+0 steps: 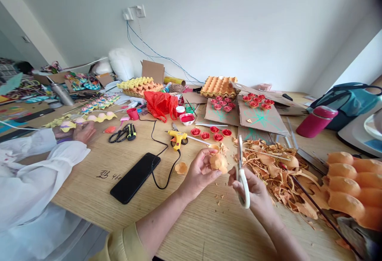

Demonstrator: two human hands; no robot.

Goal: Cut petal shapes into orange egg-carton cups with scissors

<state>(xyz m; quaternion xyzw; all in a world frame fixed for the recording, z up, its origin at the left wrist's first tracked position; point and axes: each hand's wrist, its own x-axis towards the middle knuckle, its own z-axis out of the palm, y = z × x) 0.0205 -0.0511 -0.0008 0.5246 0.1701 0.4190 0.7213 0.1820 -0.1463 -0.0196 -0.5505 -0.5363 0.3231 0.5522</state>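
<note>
Between the thumb and fingers of my left hand [197,175] is an orange egg-carton cup [219,163] with a scalloped edge. Just right of it, my right hand [253,189] grips white-handled scissors [242,177], blades pointing up and apart from the cup. A second cut cup [181,168] lies on the table left of my left hand. Behind my hands sit several red-painted paper roses [218,137] and a yellow glue gun [178,137]. A heap of orange carton scraps [277,165] spreads to the right of the scissors.
A black phone [135,177] and the glue gun's cord lie at left. An orange egg tray [352,181] and a pink bottle [316,121] stand at right. Cardboard sheets [259,117] with roses lie behind. At far left, a co-worker's hands hold a yellow carton strip [100,117].
</note>
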